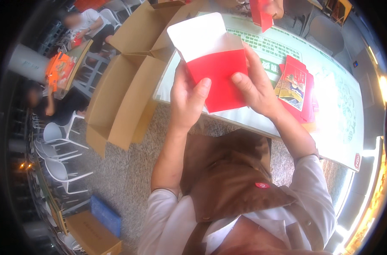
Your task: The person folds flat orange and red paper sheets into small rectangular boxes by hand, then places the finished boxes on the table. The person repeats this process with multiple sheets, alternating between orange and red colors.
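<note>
Between my two hands is a red paper box (221, 78) with a white inside, raised above the near edge of the table (248, 121). Its large white flap stands up at the top, so the box's upper end is unclosed. My left hand (189, 93) grips the left side, thumb on the red front. On the right side my right hand (255, 83) holds it the same way, fingers behind the box. To the right of my right hand lies a stack of flat red printed cartons (295, 87), the top one with a gold and dark picture.
Large brown cardboard boxes (125, 91) stand open left of the table. Across the table another person's hand (275, 8) holds a red box (260, 15). White chairs (59, 131) and seated people are at the far left. A carton (93, 231) and blue crate (105, 216) sit lower left.
</note>
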Demonstrator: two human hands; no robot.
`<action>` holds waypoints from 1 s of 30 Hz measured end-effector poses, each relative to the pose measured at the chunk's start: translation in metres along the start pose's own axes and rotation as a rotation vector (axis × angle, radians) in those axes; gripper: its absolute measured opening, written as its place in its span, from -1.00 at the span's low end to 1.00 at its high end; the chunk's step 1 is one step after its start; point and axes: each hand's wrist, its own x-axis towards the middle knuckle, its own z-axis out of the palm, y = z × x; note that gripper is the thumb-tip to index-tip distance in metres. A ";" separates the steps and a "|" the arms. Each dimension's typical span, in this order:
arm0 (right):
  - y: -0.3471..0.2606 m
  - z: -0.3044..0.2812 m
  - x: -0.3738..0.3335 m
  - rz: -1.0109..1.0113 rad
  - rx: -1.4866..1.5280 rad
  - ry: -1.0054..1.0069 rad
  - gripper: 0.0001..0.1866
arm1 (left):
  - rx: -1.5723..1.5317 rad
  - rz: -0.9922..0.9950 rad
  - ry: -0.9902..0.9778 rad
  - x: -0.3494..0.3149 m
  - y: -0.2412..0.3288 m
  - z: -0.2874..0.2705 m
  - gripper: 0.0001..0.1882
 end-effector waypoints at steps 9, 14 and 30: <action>-0.022 -0.005 0.029 0.030 0.195 0.005 -0.46 | 0.081 0.070 0.012 0.011 0.025 0.008 -0.35; -0.018 -0.004 0.030 0.017 0.220 0.043 -0.58 | 0.178 0.241 0.201 0.006 0.019 0.024 -0.27; -0.010 -0.018 0.032 -0.059 0.019 0.135 -0.80 | 0.243 0.214 0.131 0.000 0.011 0.034 -0.66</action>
